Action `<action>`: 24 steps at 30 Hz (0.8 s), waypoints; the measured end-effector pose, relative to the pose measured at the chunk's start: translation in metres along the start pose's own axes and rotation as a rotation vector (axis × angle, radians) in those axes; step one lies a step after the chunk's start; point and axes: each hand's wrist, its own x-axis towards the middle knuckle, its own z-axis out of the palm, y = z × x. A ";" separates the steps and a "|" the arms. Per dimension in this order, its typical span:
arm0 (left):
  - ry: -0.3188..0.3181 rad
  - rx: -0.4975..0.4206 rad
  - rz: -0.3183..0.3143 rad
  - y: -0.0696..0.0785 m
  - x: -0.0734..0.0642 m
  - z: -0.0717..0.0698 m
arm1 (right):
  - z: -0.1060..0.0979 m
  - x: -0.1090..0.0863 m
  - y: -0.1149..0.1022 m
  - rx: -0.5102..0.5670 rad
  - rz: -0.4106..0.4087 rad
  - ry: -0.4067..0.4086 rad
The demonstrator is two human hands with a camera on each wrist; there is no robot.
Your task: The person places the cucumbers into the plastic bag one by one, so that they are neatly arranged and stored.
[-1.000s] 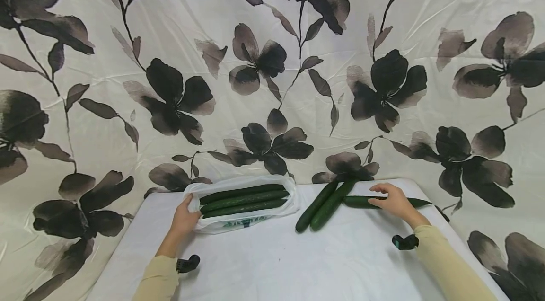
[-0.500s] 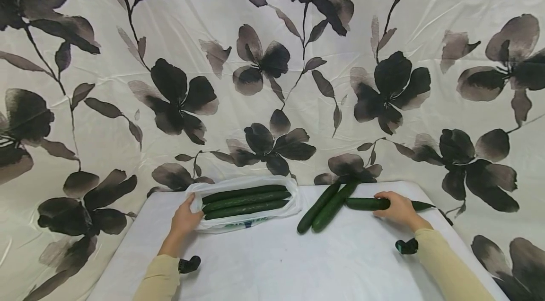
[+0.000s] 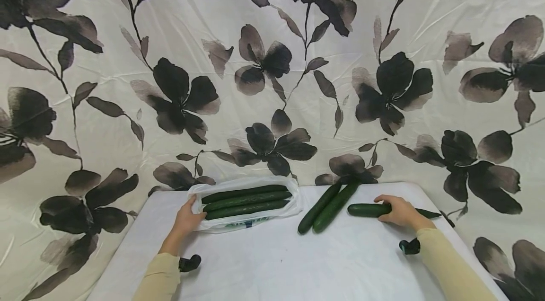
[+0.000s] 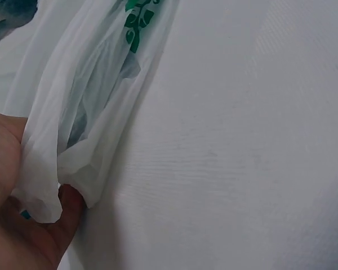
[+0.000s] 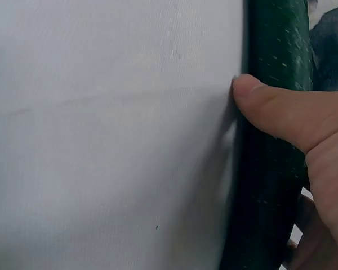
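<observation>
The left hand (image 3: 186, 218) pinches the left end of the plastic bag (image 3: 223, 227), three cucumbers (image 3: 247, 200) inside. Right of the bag lie two cucumbers (image 3: 334, 208); farther right, the right hand (image 3: 400, 212), loose a second ago, now grips the lone cucumber (image 3: 367, 210), securing it.

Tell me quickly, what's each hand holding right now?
Left hand: closed, pinching the edge of the white bag.
Right hand: closed, gripping one cucumber.
</observation>
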 end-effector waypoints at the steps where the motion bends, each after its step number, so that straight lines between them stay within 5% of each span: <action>1: -0.002 -0.004 -0.001 0.000 0.000 0.001 | 0.000 -0.002 0.001 0.010 -0.005 0.003; 7: -0.008 -0.026 -0.007 -0.002 -0.002 0.004 | 0.006 -0.009 0.004 0.107 -0.065 0.020; 11: -0.014 -0.011 -0.028 -0.005 -0.002 0.005 | 0.009 -0.013 -0.001 0.081 -0.104 0.060; 15: -0.023 0.003 -0.040 -0.009 -0.003 0.004 | 0.009 -0.016 -0.012 0.037 -0.116 0.097; 24: -0.044 0.006 -0.045 -0.009 -0.002 0.005 | 0.014 -0.024 -0.044 0.188 -0.143 0.110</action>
